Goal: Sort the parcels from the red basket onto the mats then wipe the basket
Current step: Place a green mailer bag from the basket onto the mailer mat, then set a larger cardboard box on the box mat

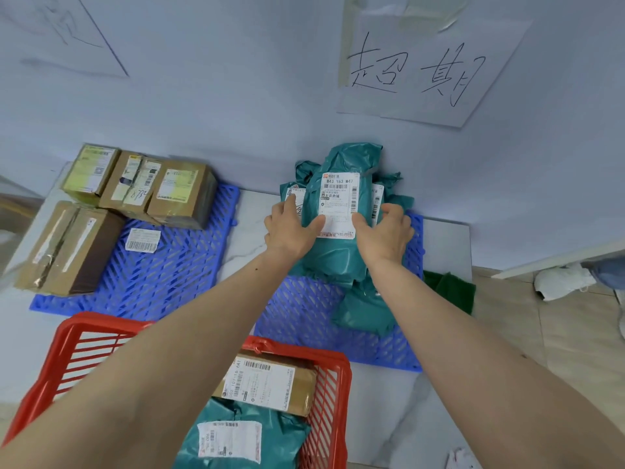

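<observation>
Both hands, left hand and right hand, grip the top teal parcel with fingers curled round its sides on the right blue mat, while a brown box and another teal bag lie in the red basket.

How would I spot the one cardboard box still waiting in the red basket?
Find the red basket at the bottom, nearest the viewer. Two parcels lie in it: the cardboard box sits at the far end, beside a teal bag. It is the only brown, hard-edged parcel there, with a white barcode label on top.
</observation>
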`<state>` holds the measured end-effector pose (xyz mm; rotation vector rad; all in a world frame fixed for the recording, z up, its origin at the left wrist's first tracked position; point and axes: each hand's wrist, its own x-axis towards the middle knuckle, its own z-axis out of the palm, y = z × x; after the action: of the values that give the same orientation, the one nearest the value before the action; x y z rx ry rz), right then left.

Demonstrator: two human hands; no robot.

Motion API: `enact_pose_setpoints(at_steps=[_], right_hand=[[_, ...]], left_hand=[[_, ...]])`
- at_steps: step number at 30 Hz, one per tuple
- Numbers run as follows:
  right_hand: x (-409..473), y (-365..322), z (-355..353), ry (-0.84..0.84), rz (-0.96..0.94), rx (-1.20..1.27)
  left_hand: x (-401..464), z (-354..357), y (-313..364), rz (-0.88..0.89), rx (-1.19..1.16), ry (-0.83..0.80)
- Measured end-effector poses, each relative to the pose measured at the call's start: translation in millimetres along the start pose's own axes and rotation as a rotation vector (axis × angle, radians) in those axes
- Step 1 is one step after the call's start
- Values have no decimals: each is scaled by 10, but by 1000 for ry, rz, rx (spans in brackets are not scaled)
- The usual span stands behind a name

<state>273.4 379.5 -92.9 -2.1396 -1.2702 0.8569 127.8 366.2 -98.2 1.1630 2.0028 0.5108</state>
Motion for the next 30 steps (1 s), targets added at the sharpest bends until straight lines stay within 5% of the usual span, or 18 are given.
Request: enact_pose_setpoints(at_steps=[19,30], right_hand=[[-1735,-22,217,57,-148,165],[-2631,413,375,35,-169,215]], left_hand=[[-1194,-859,-983,170,-153,107],[-1912,-886,-1848,134,-256,406]])
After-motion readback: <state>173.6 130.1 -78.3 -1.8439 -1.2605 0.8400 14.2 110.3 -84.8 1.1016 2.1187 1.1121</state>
